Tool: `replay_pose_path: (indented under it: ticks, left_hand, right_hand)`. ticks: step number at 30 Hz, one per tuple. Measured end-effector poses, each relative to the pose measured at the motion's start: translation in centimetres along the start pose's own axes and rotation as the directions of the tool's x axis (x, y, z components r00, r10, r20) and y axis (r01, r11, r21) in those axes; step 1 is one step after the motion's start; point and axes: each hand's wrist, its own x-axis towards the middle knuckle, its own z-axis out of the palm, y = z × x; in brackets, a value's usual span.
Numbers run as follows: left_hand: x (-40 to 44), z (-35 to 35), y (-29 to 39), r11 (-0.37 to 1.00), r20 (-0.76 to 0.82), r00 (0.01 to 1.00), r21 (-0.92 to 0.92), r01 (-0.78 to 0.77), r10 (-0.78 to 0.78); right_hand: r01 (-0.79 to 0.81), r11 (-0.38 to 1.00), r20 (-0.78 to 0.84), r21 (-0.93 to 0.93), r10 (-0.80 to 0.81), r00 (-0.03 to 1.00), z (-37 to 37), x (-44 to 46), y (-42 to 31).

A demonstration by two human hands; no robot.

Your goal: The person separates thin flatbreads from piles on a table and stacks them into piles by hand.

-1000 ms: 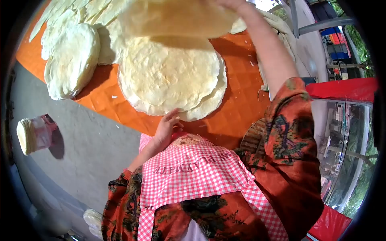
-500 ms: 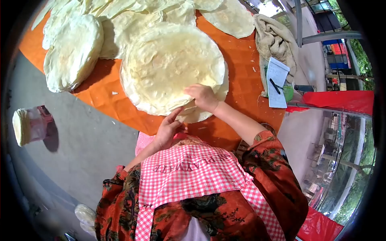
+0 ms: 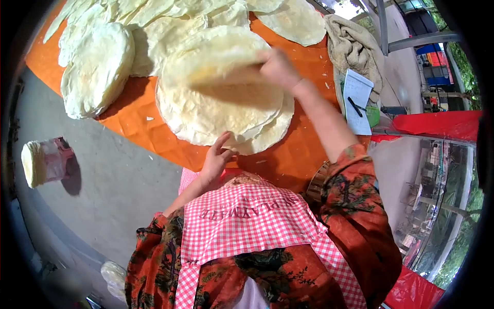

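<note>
A stack of thin round flatbreads point(image 3: 216, 113) lies on the orange-covered table in front of me. My right hand point(image 3: 280, 69) is closed on the edge of the top flatbread point(image 3: 221, 59), which is lifted, folding away from me and blurred by motion. Its shadow falls across the flatbread beneath. At the near edge of the stack, my left hand point(image 3: 217, 158) has its fingers apart, with the fingertips at the rim and nothing visibly gripped. One lower flatbread point(image 3: 270, 135) sticks out at the stack's near right side.
To the left stands another thick flatbread stack point(image 3: 98, 72), with loose overlapping flatbreads point(image 3: 170, 36) behind. A crumpled cloth point(image 3: 352, 46) and a notebook point(image 3: 357, 95) with a black pen lie at right. On the floor, a pink stool point(image 3: 54, 159) bears more flatbreads.
My right hand has moved up and away from the near edge, peeling the top flatbread up and over. My left hand stays near the rim, its fingers more spread.
</note>
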Motion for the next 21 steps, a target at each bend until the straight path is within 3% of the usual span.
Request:
replay_pose_path:
  ticks: [1, 4, 6, 8, 9, 10, 12, 15, 18, 21]
  left_hand:
    - [-0.6, 0.0, 0.5, 0.999, 0.012, 1.0, -0.042, 0.028, -0.027]
    - [-1.1, -1.3, 0.2, 0.996, -0.049, 0.998, -0.075, -0.047, 0.044]
    - [-0.9, -2.2, -0.7, 0.958, -0.364, 0.895, -0.023, -0.286, 0.259]
    - [-0.4, -3.9, -0.5, 0.936, -0.474, 0.834, -0.058, -0.348, 0.281]
    - [-0.4, -3.9, 0.4, 0.944, -0.496, 0.836, -0.09, -0.318, 0.235]
    - [-0.3, -4.0, 0.9, 0.939, -0.476, 0.86, -0.177, -0.296, 0.182]
    - [-0.4, -4.1, 1.6, 0.91, -0.414, 0.907, -0.344, -0.23, 0.073]
    - [-0.1, -3.4, 2.1, 0.912, -0.378, 0.926, -0.376, -0.166, 0.012]
    - [0.2, -3.2, 1.8, 0.899, -0.319, 0.948, -0.413, -0.145, 0.006]
    - [0.3, -2.8, 1.8, 0.862, -0.293, 0.956, -0.482, -0.156, 0.01]
  right_hand:
    - [0.08, 0.994, -0.096, -0.073, -0.086, 0.992, -2.6, 1.0, -1.8]
    - [0.228, 0.915, -0.063, -0.332, -0.262, 0.963, -7.0, 0.0, -9.6]
    - [0.323, 0.906, -0.142, -0.272, -0.37, 0.918, -3.1, -2.0, -8.1]
    - [0.315, 0.881, -0.095, -0.353, -0.368, 0.925, 1.8, -4.8, -6.5]
    - [0.261, 0.903, 0.018, -0.341, -0.271, 0.962, 4.1, -6.2, -5.3]
    - [0.201, 0.92, 0.13, -0.336, -0.167, 0.977, 6.6, -7.5, -3.7]
    - [0.162, 0.976, -0.012, -0.147, -0.166, 0.986, 11.1, -9.8, -1.0]
    - [0.022, 0.997, 0.023, -0.073, -0.02, 1.0, 10.9, -10.4, -0.5]
    - [-0.078, 0.997, -0.066, -0.013, 0.077, 0.995, 9.8, -9.5, -0.7]
    - [0.02, 0.993, 0.023, -0.116, -0.017, 1.0, 9.6, -10.0, -1.4]
